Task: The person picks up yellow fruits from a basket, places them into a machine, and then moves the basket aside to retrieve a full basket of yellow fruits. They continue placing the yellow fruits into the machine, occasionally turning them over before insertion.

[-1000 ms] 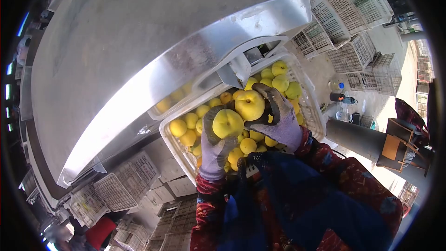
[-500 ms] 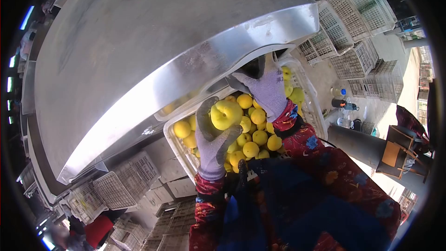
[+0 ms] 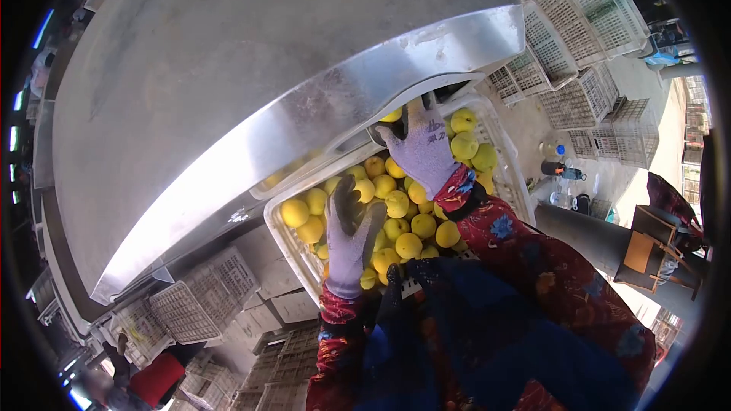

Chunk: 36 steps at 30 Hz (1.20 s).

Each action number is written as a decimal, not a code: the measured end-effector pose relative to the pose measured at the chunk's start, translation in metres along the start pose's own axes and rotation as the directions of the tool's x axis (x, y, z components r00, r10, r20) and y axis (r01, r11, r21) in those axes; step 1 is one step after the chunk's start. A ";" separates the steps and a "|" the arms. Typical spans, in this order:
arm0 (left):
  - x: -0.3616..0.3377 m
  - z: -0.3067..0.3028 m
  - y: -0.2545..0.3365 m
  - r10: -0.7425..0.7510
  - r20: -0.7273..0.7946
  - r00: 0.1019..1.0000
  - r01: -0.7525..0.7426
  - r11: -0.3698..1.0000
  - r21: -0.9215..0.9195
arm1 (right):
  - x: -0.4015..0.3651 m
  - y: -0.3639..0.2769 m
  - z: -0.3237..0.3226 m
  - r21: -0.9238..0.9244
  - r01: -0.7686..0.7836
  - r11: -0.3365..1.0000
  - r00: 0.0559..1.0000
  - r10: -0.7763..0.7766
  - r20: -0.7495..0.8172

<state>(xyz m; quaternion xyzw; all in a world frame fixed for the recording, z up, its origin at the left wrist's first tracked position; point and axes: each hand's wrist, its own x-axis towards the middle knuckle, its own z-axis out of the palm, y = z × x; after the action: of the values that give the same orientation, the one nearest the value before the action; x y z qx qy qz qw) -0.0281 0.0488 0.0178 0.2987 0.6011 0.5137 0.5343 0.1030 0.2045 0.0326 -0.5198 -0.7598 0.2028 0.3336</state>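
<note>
Here, the left hand spreads empty over yellow fruit — the right hand stretches forward, grip unclear.

round yellow and greenish fruits lie heaped in a slatted white crate.

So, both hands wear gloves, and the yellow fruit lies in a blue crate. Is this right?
Not quite: the head view shows a white crate. The yellow fruit does lie in it, and the left hand and right hand are both gloved.
</note>
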 end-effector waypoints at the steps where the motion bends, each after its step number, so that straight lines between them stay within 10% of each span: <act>1: -0.003 -0.003 -0.014 0.073 -0.016 0.997 -0.069 0.981 0.181 | 0.006 0.013 0.016 -0.068 0.044 0.997 0.999 -0.046 -0.028; 4: -0.004 -0.002 -0.040 -0.071 0.130 0.989 -0.070 0.547 0.834 | 0.014 -0.005 -0.010 0.012 0.022 1.000 0.998 -0.021 -0.059; 8: -0.006 -0.002 -0.099 -0.467 0.145 0.872 -0.132 0.060 0.989 | -0.019 0.024 -0.039 0.299 -0.159 0.941 0.982 0.119 0.145; 10: -0.006 -0.005 -0.102 -0.453 0.154 0.878 -0.140 0.065 0.988 | -0.054 0.040 -0.046 0.093 -0.157 0.983 0.934 0.117 0.336; 12: 0.002 -0.007 -0.098 -0.544 0.171 0.822 -0.159 0.070 0.985 | -0.089 0.066 -0.024 -0.265 0.218 0.939 0.720 0.028 0.693; 15: 0.014 -0.012 -0.090 -0.592 0.249 0.766 -0.253 0.078 0.964 | -0.122 0.110 0.028 -0.451 0.549 0.703 0.612 0.029 0.790; 17: 0.013 -0.014 -0.049 -0.624 0.318 0.714 -0.362 0.060 0.930 | -0.106 0.104 0.020 -0.376 0.492 0.785 0.564 0.041 0.824; 19: -0.004 -0.051 -0.076 -0.384 0.362 0.849 0.033 0.723 0.690 | -0.090 0.075 -0.006 -0.311 0.316 0.897 0.589 0.072 0.805; 21: -0.015 -0.065 -0.076 -0.226 0.273 0.935 0.168 0.961 0.219 | -0.084 0.063 -0.024 -0.072 -0.018 0.997 0.532 0.070 0.844; 22: -0.020 -0.055 -0.062 -0.194 0.228 0.954 0.193 0.981 0.027 | -0.083 0.058 -0.030 0.045 -0.194 0.980 0.505 0.061 0.861; 25: -0.033 -0.020 -0.029 -0.096 0.147 0.985 0.155 0.868 -0.471 | -0.084 0.033 -0.043 0.224 -0.072 0.972 0.596 -0.138 0.791; 28: -0.034 -0.011 -0.014 -0.005 0.118 0.993 0.061 0.880 -0.471 | -0.072 -0.002 -0.071 0.355 -0.240 0.904 0.666 -0.113 0.737; 31: -0.036 -0.015 -0.017 0.030 0.153 0.988 0.066 0.811 -0.581 | -0.080 -0.018 -0.084 0.637 -0.540 0.551 0.786 0.059 0.615; 36: -0.032 -0.008 -0.021 0.083 0.163 0.983 0.050 0.736 -0.675 | -0.100 -0.020 -0.072 0.708 -0.453 0.542 0.872 0.105 0.477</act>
<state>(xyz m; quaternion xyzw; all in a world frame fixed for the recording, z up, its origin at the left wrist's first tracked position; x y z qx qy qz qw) -0.0239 0.0110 0.0079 0.1353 0.3196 0.6720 0.6542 0.1649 0.1015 0.0664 -0.3799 -0.5395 0.6702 0.3399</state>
